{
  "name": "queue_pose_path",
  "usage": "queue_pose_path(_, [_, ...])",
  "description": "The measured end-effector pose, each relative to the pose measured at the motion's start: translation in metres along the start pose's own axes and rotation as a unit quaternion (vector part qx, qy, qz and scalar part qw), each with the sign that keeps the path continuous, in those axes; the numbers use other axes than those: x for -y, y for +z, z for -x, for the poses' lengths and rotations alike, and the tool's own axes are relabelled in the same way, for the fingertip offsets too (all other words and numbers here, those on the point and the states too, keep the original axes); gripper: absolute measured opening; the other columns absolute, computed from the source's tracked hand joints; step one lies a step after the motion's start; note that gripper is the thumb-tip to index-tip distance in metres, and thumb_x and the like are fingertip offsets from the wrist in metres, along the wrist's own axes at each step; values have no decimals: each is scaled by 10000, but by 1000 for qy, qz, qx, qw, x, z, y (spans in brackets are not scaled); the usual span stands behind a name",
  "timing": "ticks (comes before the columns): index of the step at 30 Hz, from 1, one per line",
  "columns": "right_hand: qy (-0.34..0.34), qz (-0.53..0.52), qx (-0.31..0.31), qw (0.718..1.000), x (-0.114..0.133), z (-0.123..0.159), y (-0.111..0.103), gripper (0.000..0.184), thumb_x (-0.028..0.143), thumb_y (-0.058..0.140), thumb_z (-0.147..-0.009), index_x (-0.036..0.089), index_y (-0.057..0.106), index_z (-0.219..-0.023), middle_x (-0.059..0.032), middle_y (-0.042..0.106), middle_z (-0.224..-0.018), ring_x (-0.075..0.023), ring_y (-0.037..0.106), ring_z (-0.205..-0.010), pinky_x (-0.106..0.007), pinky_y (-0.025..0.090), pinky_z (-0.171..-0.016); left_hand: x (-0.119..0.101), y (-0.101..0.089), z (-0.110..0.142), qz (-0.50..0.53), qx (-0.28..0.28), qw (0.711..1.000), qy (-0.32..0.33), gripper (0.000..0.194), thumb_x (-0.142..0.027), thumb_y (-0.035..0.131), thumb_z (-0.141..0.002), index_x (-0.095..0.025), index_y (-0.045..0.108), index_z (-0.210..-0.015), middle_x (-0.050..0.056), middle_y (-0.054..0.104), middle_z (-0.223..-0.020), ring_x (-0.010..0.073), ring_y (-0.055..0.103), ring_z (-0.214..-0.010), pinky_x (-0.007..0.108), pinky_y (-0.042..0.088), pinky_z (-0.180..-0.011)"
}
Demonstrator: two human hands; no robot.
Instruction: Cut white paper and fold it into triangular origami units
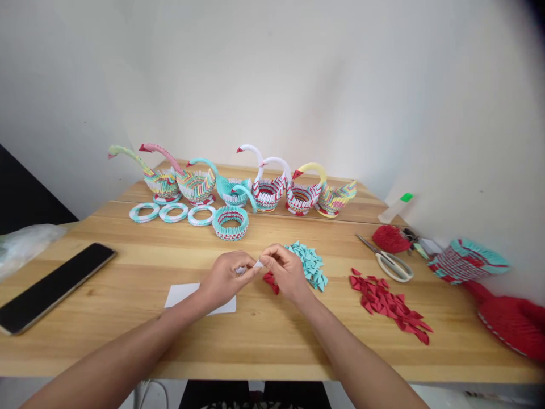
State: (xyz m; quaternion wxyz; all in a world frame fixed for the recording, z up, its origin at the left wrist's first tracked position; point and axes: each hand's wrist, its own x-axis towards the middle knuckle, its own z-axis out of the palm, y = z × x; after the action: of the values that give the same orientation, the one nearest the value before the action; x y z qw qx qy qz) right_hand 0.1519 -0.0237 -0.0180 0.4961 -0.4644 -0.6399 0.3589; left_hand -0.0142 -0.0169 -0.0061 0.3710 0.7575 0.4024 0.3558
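Note:
My left hand [225,277] and my right hand [286,271] meet over the middle of the wooden table [264,335], fingertips pinching one small white paper piece [256,264] between them. A white paper sheet [184,294] lies under my left wrist. A few red folded pieces [269,280] sit just below my right hand. A heap of teal folded paper pieces [310,261] lies right behind my right hand.
Several paper swans [238,184] line the back of the table, with three paper rings [172,212] and a teal ring base [230,222] before them. Red folded pieces [389,304], scissors [389,263] and red-teal models [468,262] lie right. A phone [53,287] lies left.

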Motion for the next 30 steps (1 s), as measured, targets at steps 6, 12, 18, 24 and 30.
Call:
queue_pose_path(6, [2, -22, -12, 1000, -5, -1, -2, 142, 318, 592, -796, 185, 617, -751, 18, 601, -633, -114, 533, -556, -224, 426, -526, 2, -2, -3, 341, 121, 924, -122, 268, -417, 623, -765, -173, 534, -832, 44, 672, -862, 163, 621, -818, 297, 443, -785])
queue_pose_path(12, [-147, 98, -56, 983, 2, -2, -9, 140, 249, 557, -837, 235, 646, -944, -42, 648, -909, -183, 588, -849, -333, 472, -765, 7, -4, -6, 397, 87, 903, -138, 337, -386, 727, -680, -160, 517, -817, 48, 660, -839, 144, 617, -758, 288, 449, -763])
queue_pose_path(18, [-287, 221, -43, 931, 1, -4, -11, 222, 189, 535, -848, 270, 632, -1031, -55, 627, -1040, -210, 553, -988, -405, 452, -863, 14, -4, -7, 402, 62, 904, -132, 338, -367, 740, -671, -165, 532, -843, 38, 654, -839, 138, 618, -788, 268, 446, -772])
queue_pose_path(24, [-328, 250, -26, 911, -2, -5, -10, 179, 131, 491, -859, 234, 637, -841, -39, 650, -841, -182, 563, -832, -349, 472, -751, 12, -4, -9, 438, 36, 885, -150, 366, -338, 737, -677, -179, 552, -950, 33, 658, -864, 133, 618, -793, 259, 439, -768])
queue_pose_path(30, [-366, 303, 2, 880, 1, -5, -12, 184, 118, 484, -866, 212, 636, -821, -41, 678, -823, -180, 549, -809, -329, 461, -739, 16, -9, -12, 252, 28, 950, -183, 309, -430, 643, -724, -127, 641, -783, 35, 652, -723, 117, 556, -630, 226, 405, -612])
